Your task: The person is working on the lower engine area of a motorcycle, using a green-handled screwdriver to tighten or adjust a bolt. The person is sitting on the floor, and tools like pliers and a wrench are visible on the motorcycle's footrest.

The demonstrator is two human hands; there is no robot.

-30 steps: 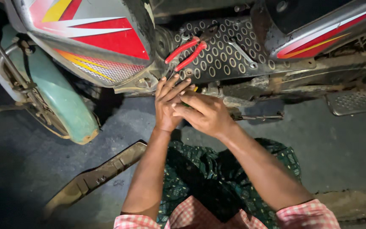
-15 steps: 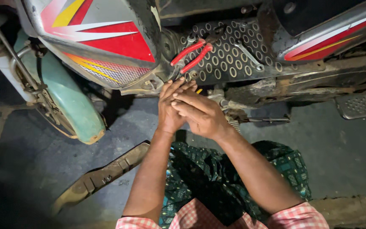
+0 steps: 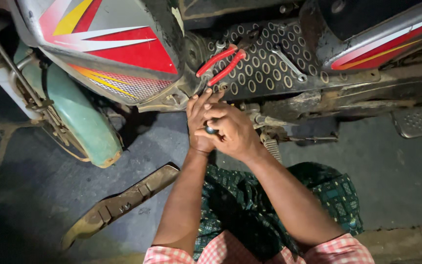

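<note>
Both hands, left hand [image 3: 199, 124] and right hand [image 3: 231, 129], stay clasped, fingers closed on a small dark tool [image 3: 210, 130], now lower beneath the scooter's footboard [image 3: 269, 63].

The left hand [image 3: 199, 122] and right hand [image 3: 230, 129] touch below the scooter's footboard [image 3: 269, 68]. Pliers [image 3: 221, 66] lie on the footboard just beyond them, a wrench [image 3: 289, 63] to their right. A loose panel [image 3: 118, 205] lies on the floor, lower left.
</note>
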